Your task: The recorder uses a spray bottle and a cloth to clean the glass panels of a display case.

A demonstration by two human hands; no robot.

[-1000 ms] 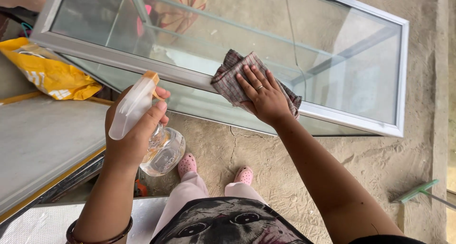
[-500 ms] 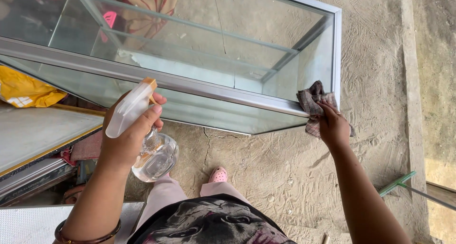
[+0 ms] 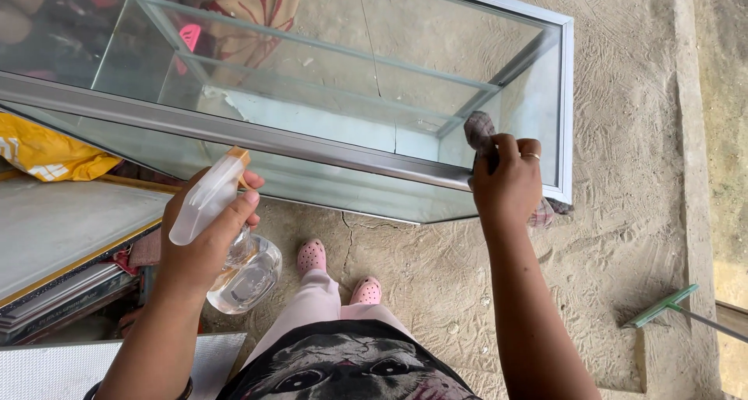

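Two hands work: the left hand [image 3: 204,236] grips a clear plastic spray bottle [image 3: 234,248] above the sandy floor [image 3: 615,236]; the right hand [image 3: 508,183] clutches a checked grey cloth [image 3: 478,131] against the aluminium-framed glass cabinet [image 3: 312,81].

My right hand [image 3: 506,183] hides most of the cloth [image 3: 479,131]; the glass case [image 3: 566,112] runs off the frame's left edge.
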